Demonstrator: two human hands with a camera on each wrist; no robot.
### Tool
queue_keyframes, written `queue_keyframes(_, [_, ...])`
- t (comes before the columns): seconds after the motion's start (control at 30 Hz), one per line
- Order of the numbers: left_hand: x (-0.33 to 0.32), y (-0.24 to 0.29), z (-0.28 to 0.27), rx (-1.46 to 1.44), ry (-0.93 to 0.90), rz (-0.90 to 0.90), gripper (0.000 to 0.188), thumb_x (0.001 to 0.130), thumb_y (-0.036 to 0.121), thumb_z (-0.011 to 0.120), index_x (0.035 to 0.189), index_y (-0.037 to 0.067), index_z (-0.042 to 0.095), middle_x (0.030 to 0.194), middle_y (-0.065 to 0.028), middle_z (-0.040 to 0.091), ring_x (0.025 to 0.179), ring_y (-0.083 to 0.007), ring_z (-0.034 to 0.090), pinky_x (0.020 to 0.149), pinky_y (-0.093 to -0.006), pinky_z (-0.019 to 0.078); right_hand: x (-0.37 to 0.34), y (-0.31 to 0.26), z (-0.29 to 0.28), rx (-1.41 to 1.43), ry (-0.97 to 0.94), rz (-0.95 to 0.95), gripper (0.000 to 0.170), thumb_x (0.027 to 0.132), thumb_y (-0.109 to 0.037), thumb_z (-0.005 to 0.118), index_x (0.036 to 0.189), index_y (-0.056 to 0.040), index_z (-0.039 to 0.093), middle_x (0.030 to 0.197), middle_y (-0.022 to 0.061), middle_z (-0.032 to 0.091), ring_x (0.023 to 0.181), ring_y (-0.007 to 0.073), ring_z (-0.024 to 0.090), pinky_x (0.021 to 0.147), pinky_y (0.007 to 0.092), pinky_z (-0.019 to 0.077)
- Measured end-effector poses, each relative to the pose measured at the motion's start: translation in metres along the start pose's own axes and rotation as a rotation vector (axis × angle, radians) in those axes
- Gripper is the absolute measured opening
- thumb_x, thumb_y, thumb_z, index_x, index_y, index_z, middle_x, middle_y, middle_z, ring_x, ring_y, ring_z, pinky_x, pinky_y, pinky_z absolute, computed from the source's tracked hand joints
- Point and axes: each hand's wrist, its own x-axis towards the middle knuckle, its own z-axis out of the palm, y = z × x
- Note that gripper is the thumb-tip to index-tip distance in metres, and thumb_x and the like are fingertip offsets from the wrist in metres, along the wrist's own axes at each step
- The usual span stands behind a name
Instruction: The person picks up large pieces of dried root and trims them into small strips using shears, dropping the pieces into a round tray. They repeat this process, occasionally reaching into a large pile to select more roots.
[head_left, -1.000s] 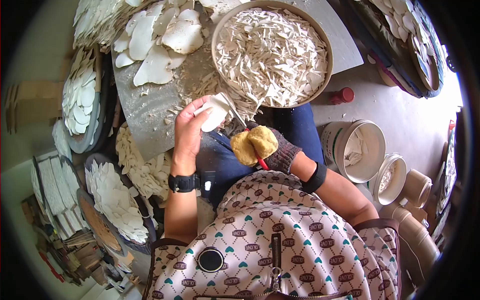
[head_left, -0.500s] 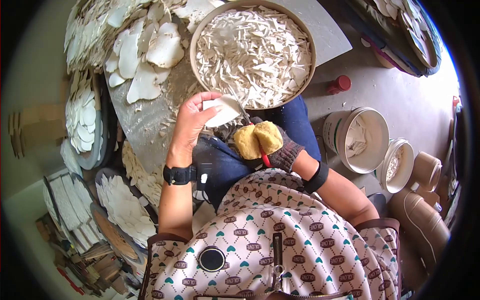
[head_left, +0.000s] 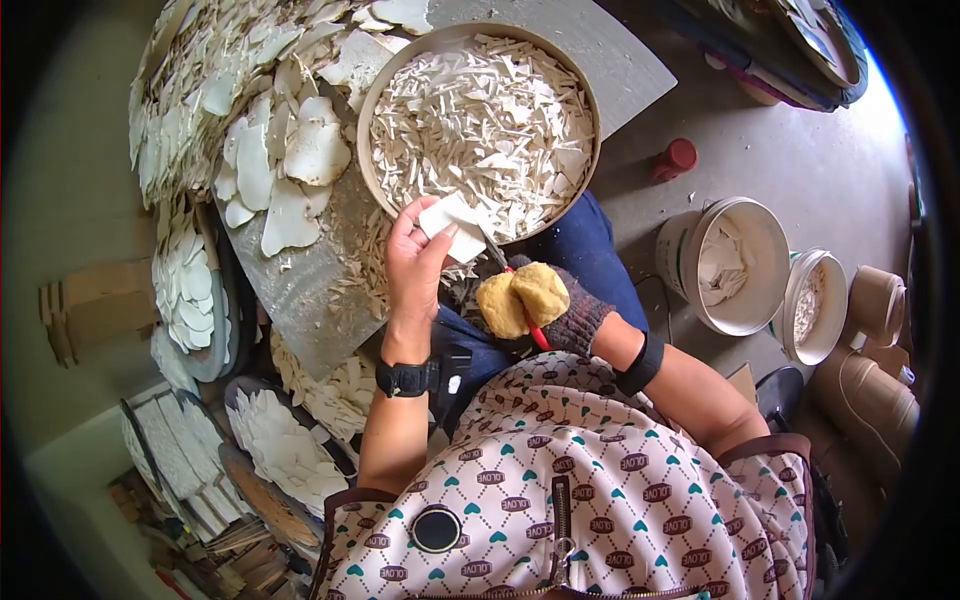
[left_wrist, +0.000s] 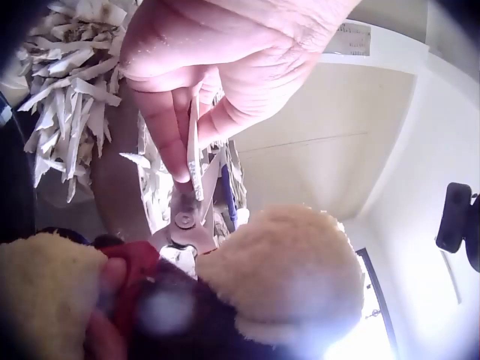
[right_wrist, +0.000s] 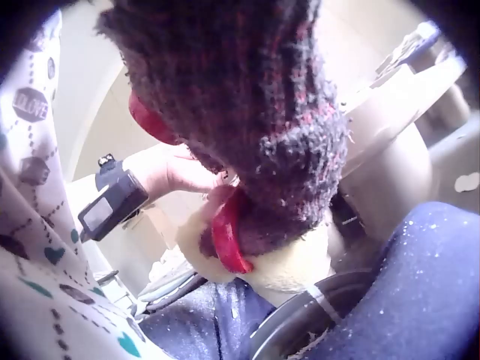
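Note:
My bare left hand (head_left: 410, 275) pinches a thin, flat white slice (head_left: 455, 226) between thumb and fingers. In the left wrist view that slice (left_wrist: 193, 146) shows edge-on, right by the scissors' pivot (left_wrist: 184, 220). My right hand (head_left: 582, 312), in a dark knitted glove, grips red-handled scissors (head_left: 541, 338). Yellow foam pads (head_left: 503, 306) are wrapped about the handles. The metal blades (head_left: 493, 248) point up at the slice's right edge and overlap it in the head view. A red handle loop (right_wrist: 228, 234) curves around the glove in the right wrist view.
A round tray (head_left: 365, 160) full of cut white strips sits just beyond my hands on the metal table (head_left: 290, 300). Large white slices (head_left: 315, 145) are heaped at its left. A white bucket (head_left: 688, 255) and a red container (head_left: 680, 155) stand on the floor at right.
The head view has shifted, so the tray appears further left. My left hand has turned the white slice from upright to a tilt against the blades. Both hands keep their hold.

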Motion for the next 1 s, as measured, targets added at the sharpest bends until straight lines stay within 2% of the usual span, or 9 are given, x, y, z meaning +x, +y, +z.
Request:
queue_keyframes(0.1, [0.000, -0.003, 0.001, -0.012, 0.016, -0.036, 0.036, 0.080, -0.002, 0.056, 0.113, 0.000, 0.044, 0.093, -0.0108, 0.062, 0.076, -0.0123, 0.062, 0.059, -0.0223, 0.0532, -0.005, 0.007, 0.001, 0.339, -0.021, 0.365, 0.024, 0.082, -0.025, 0.060, 0.096, -0.0063, 0.057, 0.091, 0.0073, 0.062, 0.084, 0.0152, 0.060, 0.074, 0.0284, 0.0477])
queue_keyframes(0.4, [-0.051, 0.007, -0.054, 0.050, 0.111, -0.035, 0.035, 0.083, 0.004, 0.051, 0.116, 0.003, 0.040, 0.102, -0.0133, 0.057, 0.083, -0.0215, 0.061, 0.063, -0.0333, 0.0553, -0.007, 0.005, 0.017, 0.506, 0.029, 0.355, 0.021, 0.081, -0.022, 0.062, 0.093, -0.0055, 0.057, 0.090, 0.0059, 0.062, 0.083, 0.0134, 0.059, 0.074, 0.0278, 0.0471])
queue_keyframes(0.47, [-0.080, 0.006, -0.102, 0.077, 0.269, -0.019, 0.034, 0.084, 0.006, 0.049, 0.117, 0.002, 0.039, 0.102, -0.0144, 0.056, 0.082, -0.0235, 0.060, 0.062, -0.0352, 0.0554, -0.007, 0.027, 0.021, 0.441, -0.004, 0.296, 0.019, 0.082, -0.016, 0.061, 0.096, -0.0056, 0.057, 0.092, 0.0050, 0.062, 0.085, 0.0126, 0.058, 0.076, 0.0279, 0.0478])
queue_keyframes(0.57, [-0.129, 0.011, -0.205, 0.175, 0.606, 0.017, 0.036, 0.083, 0.003, 0.049, 0.118, 0.002, 0.039, 0.103, -0.0140, 0.054, 0.085, -0.0253, 0.059, 0.061, -0.0374, 0.0545, -0.011, 0.025, 0.023, 1.070, -0.023, 0.473, 0.017, 0.082, -0.009, 0.059, 0.099, -0.0054, 0.057, 0.094, 0.0050, 0.061, 0.086, 0.0141, 0.058, 0.079, 0.0284, 0.0482])
queue_keyframes(0.63, [-0.164, -0.030, -0.366, 0.837, 0.830, 0.196, 0.040, 0.075, -0.002, 0.057, 0.113, 0.000, 0.044, 0.101, -0.0134, 0.054, 0.082, -0.0231, 0.059, 0.069, -0.0341, 0.0518, -0.015, 0.024, 0.028, 1.054, -0.077, 0.481, 0.017, 0.083, -0.003, 0.055, 0.100, -0.0026, 0.057, 0.096, 0.0066, 0.060, 0.089, 0.0170, 0.058, 0.081, 0.0309, 0.0489])
queue_keyframes(0.7, [-0.179, 0.009, -0.342, 1.501, 1.141, 0.057, 0.048, 0.072, 0.003, 0.063, 0.117, 0.000, 0.046, 0.105, -0.0157, 0.057, 0.097, -0.0263, 0.054, 0.089, -0.0345, 0.0401, -0.014, 0.018, 0.033, 1.191, -0.181, 0.470, 0.017, 0.083, 0.000, 0.053, 0.099, 0.0016, 0.056, 0.098, 0.0083, 0.059, 0.090, 0.0198, 0.059, 0.082, 0.0332, 0.0497])
queue_keyframes(0.83, [-0.109, 0.056, -0.208, 1.063, 0.691, 0.378, 0.039, 0.070, 0.008, 0.066, 0.107, 0.001, 0.056, 0.105, -0.0120, 0.059, 0.101, -0.0249, 0.053, 0.090, -0.0333, 0.0387, -0.013, 0.000, 0.050, 1.355, -0.272, 0.555, 0.013, 0.084, -0.001, 0.051, 0.095, 0.0025, 0.056, 0.092, 0.0058, 0.058, 0.083, 0.0139, 0.057, 0.076, 0.0272, 0.0482])
queue_keyframes(0.87, [-0.093, 0.065, -0.158, 1.026, 0.556, 0.385, 0.029, 0.073, 0.011, 0.066, 0.100, 0.001, 0.061, 0.102, -0.0105, 0.062, 0.098, -0.0214, 0.056, 0.088, -0.0306, 0.0400, -0.022, 0.050, 0.049, 1.694, -0.176, 1.046, 0.011, 0.085, -0.001, 0.049, 0.094, 0.0023, 0.055, 0.090, 0.0054, 0.057, 0.081, 0.0124, 0.056, 0.073, 0.0257, 0.0477])
queue_keyframes(1.0, [-0.033, 0.051, -0.034, 1.102, 0.092, 0.198, 0.043, 0.071, 0.030, 0.070, 0.102, 0.003, 0.059, 0.097, -0.0105, 0.059, 0.090, -0.0238, 0.058, 0.078, -0.0333, 0.0466, -0.009, -0.068, 0.047, 0.046, -0.361, 0.350, 0.015, 0.083, -0.001, 0.049, 0.095, -0.0050, 0.057, 0.087, 0.0011, 0.057, 0.080, 0.0100, 0.055, 0.073, 0.0232, 0.0456])
